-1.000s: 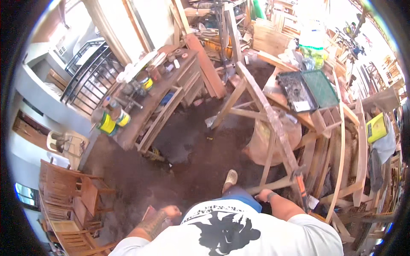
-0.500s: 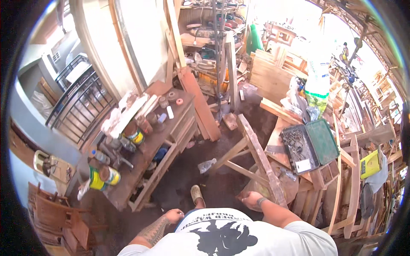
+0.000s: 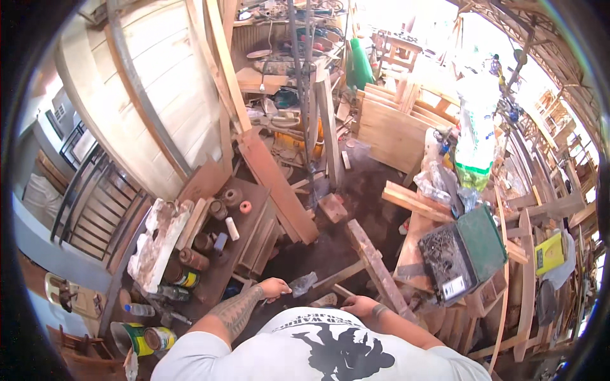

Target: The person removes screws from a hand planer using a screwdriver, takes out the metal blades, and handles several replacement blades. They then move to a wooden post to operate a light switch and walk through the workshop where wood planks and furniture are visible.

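My left hand (image 3: 275, 289) reaches forward over the dark floor with its fingers curled together. Something small and pale shows at its fingertips, too small to name. Just ahead of it a crumpled clear plastic bag (image 3: 304, 283) lies on the floor. My right hand (image 3: 361, 307) hangs low in front of my body, fingers curled in; whatever they hold, if anything, is hidden. Beside it stands a wooden sawhorse (image 3: 373, 261) with a worn top beam, apart from the left hand.
On the left a wooden workbench (image 3: 253, 209) carries jars, cans and wood strips. A reddish plank (image 3: 277, 187) leans at its far end. To the right sits an open green toolbox (image 3: 448, 260) full of small metal pieces. A wood block (image 3: 332, 207) lies on the floor ahead.
My left hand has moved forward and slightly right. The right hand has shifted slightly left. My view has turned and moved forward, bringing the workbench and sawhorse closer to me.
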